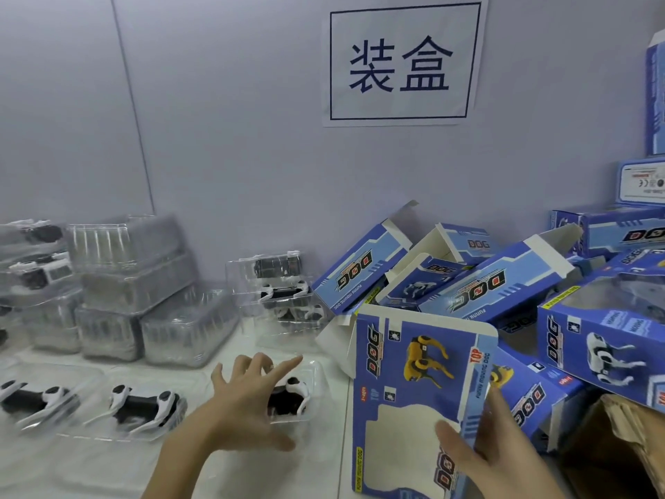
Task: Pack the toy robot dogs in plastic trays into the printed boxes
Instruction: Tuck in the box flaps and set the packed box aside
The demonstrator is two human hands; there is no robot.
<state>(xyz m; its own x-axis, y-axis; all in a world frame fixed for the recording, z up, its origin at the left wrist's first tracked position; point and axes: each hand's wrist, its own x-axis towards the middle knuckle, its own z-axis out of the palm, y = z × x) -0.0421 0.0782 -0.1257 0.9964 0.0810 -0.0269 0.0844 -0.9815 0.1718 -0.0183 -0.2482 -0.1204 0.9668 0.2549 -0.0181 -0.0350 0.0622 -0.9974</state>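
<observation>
Two hands in play. Left hand (248,401) spreads wide, fingers straight, reaching over a toy robot dog (289,399) lying in its clear plastic tray (313,372) on the white bench (180,459); whether the fingertips touch the tray is hard to tell. Right hand (482,452) has its grip on an open printed box (414,397), thumb across the front, box upright just right of that tray. Two more trayed dogs (144,405) lie in a row to the left. Behind them, roughly six stacked clear trays (133,279), blurred. At right, a heap of blue boxes (503,282), about eight, count unsure. One sign (403,63) on the wall.
</observation>
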